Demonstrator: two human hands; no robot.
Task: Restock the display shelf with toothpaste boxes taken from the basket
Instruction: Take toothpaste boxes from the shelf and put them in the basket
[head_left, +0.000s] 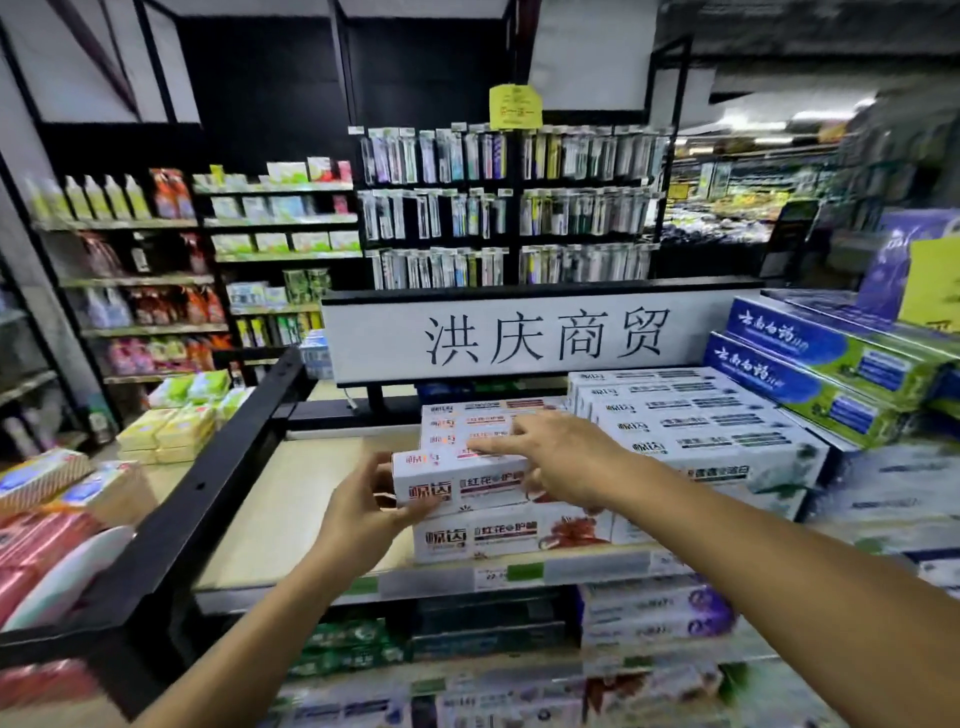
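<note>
Shop display shelf (311, 493), front edge: a toothpaste box (457, 486) is held on top of the front stack.

Nearest the viewer, the box's left end is gripped by the left hand (363, 512), fingers curled round it. The right hand (563, 460) is laid on its top towards the right end, fingers straight, nothing clasped. The long axis is set left to right, parallel with the shelf edge. The box overhangs leftwards the one lower box (511, 535) beneath it, so a short push rightwards is judged necessary, for which the left hand is better placed. Behind, three more red-printed tops (467, 423) are counted, then about five green-printed boxes (701, 431) beside them, two blue boxes (810, 374) further right, and one sign (540, 338) at the back.
</note>
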